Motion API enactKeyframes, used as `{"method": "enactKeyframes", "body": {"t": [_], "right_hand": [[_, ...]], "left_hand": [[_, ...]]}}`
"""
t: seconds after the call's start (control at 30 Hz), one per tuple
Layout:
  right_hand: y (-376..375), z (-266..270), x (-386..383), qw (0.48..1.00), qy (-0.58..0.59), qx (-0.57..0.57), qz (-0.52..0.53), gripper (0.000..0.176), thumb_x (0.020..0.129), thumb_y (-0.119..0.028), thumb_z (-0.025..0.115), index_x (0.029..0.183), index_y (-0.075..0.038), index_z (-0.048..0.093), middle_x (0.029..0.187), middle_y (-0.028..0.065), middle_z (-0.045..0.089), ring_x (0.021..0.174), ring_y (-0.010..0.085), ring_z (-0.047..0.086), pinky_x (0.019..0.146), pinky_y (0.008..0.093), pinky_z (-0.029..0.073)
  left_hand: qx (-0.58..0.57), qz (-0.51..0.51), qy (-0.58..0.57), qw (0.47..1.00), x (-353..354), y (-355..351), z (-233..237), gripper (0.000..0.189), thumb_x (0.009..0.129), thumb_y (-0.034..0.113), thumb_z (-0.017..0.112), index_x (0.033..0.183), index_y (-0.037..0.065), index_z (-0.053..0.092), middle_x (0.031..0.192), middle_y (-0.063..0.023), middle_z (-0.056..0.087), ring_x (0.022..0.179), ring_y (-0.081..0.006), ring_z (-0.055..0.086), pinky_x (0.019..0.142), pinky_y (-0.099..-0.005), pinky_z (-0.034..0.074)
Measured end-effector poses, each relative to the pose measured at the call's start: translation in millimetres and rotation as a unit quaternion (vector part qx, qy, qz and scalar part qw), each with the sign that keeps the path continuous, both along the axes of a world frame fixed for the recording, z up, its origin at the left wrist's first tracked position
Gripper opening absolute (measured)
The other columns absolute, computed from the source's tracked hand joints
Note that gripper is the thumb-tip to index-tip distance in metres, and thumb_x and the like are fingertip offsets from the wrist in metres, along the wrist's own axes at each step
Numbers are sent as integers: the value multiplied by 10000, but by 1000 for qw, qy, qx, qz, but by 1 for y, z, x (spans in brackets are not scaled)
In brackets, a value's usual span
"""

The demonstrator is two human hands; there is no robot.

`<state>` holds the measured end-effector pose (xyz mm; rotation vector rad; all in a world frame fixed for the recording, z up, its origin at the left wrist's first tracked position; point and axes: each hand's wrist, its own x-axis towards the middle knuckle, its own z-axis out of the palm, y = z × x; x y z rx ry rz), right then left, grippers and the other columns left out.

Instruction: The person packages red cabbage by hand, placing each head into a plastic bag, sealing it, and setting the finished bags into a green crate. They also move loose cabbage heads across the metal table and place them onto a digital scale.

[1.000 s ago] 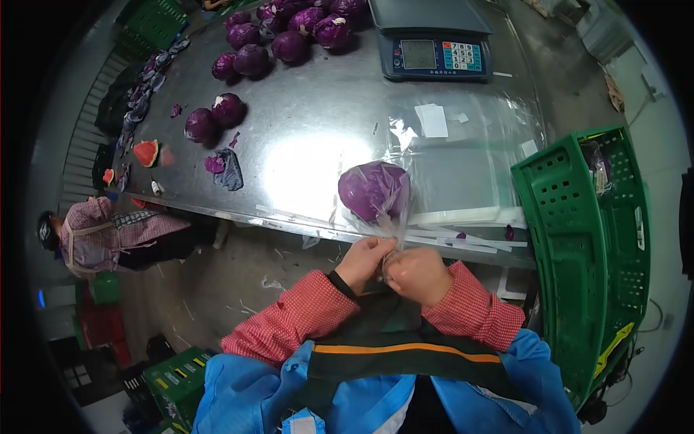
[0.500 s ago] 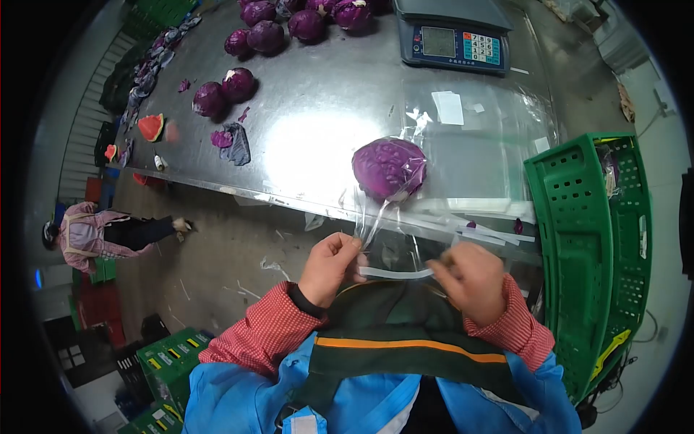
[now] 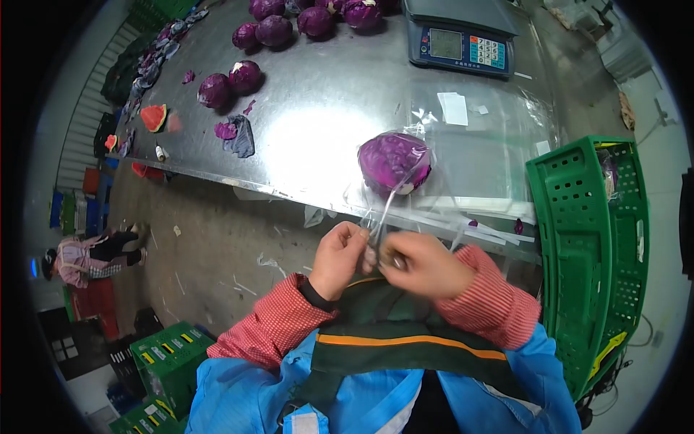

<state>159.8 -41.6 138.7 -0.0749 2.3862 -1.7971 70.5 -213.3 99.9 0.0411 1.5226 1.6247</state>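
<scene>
A red cabbage [image 3: 392, 163] rests near the front edge of the metal table, inside a clear plastic bag [image 3: 396, 194] whose gathered end stretches toward me. My left hand [image 3: 340, 259] is closed in a pinch on that twisted end, just past the table edge. Close beside it, my right hand [image 3: 426, 266] is slightly blurred, its fingers curled in at the bag's end. The fingers overlap the plastic, so the exact grip of the right hand is partly hidden.
Several red cabbages [image 3: 275, 31] lie toward the back of the table [image 3: 318, 87]. A digital scale [image 3: 463, 43] stands at the back right, with flat plastic bags [image 3: 491, 155] below it. Green crates [image 3: 575, 239] border the right side. A co-worker [image 3: 90, 258] is at far left.
My right hand has moved left to meet my left hand. The bag's spread mouth is now bunched together between them. The co-worker has moved farther off.
</scene>
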Motion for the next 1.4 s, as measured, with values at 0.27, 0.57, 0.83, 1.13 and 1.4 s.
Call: {"method": "enactKeyframes", "body": {"t": [0.27,0.57,0.83,1.13,1.4], "right_hand": [[125,2,248,888,-204,157,-381,161,714,-76,661,733,-4,518,605,24,538,496,124,492,467,265,407],[90,-50,125,857,45,421,-293,415,743,-158,693,1123,-51,563,897,127,572,827,322,577,713,415,465],[78,-47,0,926,178,262,-207,237,722,-88,684,950,-68,623,847,110,480,788,285,530,683,372,436],[108,-65,-42,924,169,-87,-330,67,839,-46,512,813,2,551,937,79,581,892,191,568,794,339,457],[108,-78,-99,785,17,-344,-515,155,875,-118,475,738,-57,513,584,18,467,452,99,460,394,240,402]], "left_hand": [[-11,3,-33,999,-23,-17,3,175,936,212,533,818,91,485,610,-39,559,490,-116,518,479,-241,451],[-24,-5,-26,999,-26,-18,0,167,937,214,532,824,99,488,621,-36,558,493,-126,534,483,-258,463],[-10,107,363,926,-10,-13,-29,330,810,55,614,1122,86,510,1065,-111,522,980,-211,552,827,-320,470],[-3,146,356,923,-90,13,-25,66,925,60,507,889,9,529,969,-90,576,904,-162,554,850,-287,438],[-6,235,67,970,-167,77,-18,195,938,194,492,758,135,445,627,55,391,496,-46,375,414,-208,313]]}}
